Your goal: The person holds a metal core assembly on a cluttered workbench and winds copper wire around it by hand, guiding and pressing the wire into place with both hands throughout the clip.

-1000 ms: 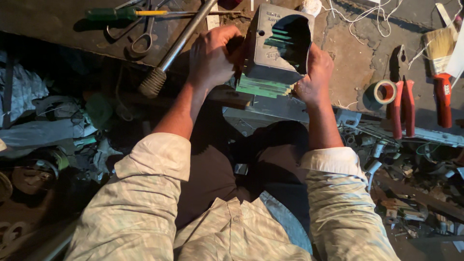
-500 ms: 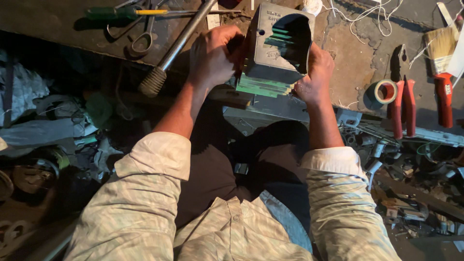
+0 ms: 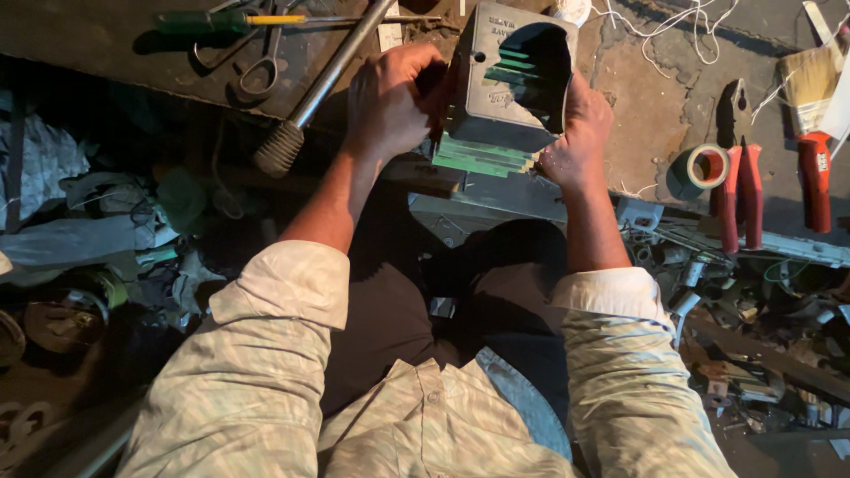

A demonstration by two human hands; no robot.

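A grey metal housing [image 3: 500, 84] with green slips in its slots stands at the workbench's [image 3: 106, 44] near edge, steadied between left hand [image 3: 390, 102], apparently pinching its side, and right hand [image 3: 575, 142] cupped against it.

Illumination is dim and warm, strongest across the upper part of the frame, where the workbench [image 3: 655, 133] and the grey metal housing [image 3: 509, 80] are lit. The left hand [image 3: 390, 102] and right hand [image 3: 575, 142] catch the same yellowish light. Below the bench edge the scene falls into deep shadow (detail on the left side is largely lost). The housing opening is dark inside. Focus is acceptable at centre; the dark clutter at both sides reads soft.
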